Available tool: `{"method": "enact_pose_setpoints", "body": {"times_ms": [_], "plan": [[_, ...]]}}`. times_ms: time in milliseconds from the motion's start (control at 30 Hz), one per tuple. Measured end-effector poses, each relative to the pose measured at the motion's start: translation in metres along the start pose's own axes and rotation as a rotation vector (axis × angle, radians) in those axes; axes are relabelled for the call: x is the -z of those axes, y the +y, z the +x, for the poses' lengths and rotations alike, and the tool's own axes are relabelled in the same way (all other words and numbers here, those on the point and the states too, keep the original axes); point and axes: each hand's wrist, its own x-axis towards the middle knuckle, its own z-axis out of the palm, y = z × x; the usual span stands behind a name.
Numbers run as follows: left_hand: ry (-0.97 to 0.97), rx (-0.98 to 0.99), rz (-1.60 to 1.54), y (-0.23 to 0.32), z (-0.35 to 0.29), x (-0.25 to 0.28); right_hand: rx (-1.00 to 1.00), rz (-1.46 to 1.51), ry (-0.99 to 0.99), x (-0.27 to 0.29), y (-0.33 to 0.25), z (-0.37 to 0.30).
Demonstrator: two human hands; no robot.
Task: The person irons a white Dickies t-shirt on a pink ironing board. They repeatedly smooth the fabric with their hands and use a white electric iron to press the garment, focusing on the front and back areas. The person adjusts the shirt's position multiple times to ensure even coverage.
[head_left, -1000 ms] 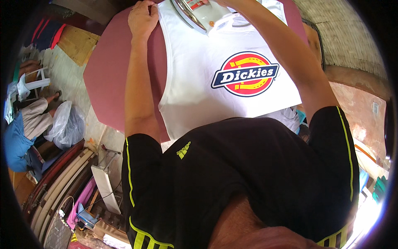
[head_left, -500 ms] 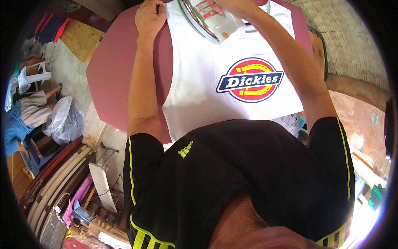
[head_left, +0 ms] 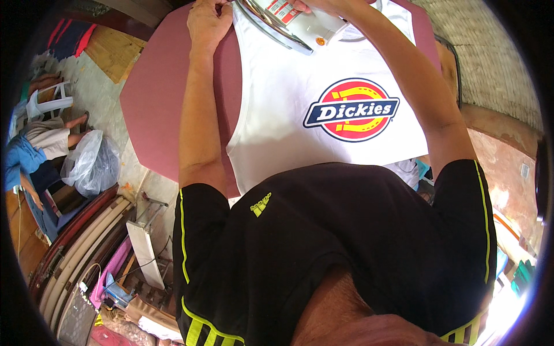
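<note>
Closest is the person's black shirt (head_left: 329, 225), with both bare forearms reaching up past it. Under the arms, the white sleeveless top (head_left: 277, 115) lies spread on the desk (head_left: 161, 98), its round red, yellow and navy print (head_left: 352, 109) facing up, probably laid so to give one smooth layer. Further up, the right hand (head_left: 330, 5) has its fingers curled at the iron (head_left: 300, 26), whose handle is cut off; that grip seems meant to steer it, its bright metal edge low over the cloth. The left hand (head_left: 208, 24) has thumb and fingers drawn together at the top's left edge, presumably steadying it; whether they pinch cloth, I cannot tell. Beyond the desk, at left, a clear plastic bag (head_left: 92, 164) sits near a person in blue (head_left: 26, 158)
</note>
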Motion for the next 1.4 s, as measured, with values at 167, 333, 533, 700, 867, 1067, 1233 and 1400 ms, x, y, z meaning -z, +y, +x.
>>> {"method": "enact_pose_setpoints", "body": {"times_ms": [167,333,533,700,867,1067,1233,1400], "plan": [[-0.089,0.123,-0.040,0.016,0.002,0.000,0.016,-0.013,-0.047,0.006,0.013,0.018],[-0.055,0.004,0.000,0.014,0.003,0.003,0.100,-0.222,-0.023,0.011,0.010,0.021],[-0.045,0.075,-0.028,0.006,0.004,-0.008,-0.034,-0.276,-0.047,0.038,0.009,0.016],[-0.133,0.145,-0.097,-0.012,0.003,0.002,-0.017,-0.293,0.004,0.032,0.023,-0.008],[-0.299,0.168,-0.222,-0.023,0.020,0.001,0.005,-0.185,-0.197,0.046,0.019,-0.048],[-0.465,0.358,-0.432,-0.040,0.024,0.009,0.249,-0.433,-0.323,0.041,0.014,-0.023],[-0.166,0.385,-0.212,-0.008,0.021,0.033,0.348,-0.360,-0.183,0.021,0.001,-0.001],[-0.225,0.587,0.329,0.085,-0.089,0.138,0.319,-0.330,-0.228,0.011,-0.005,0.010]]}}
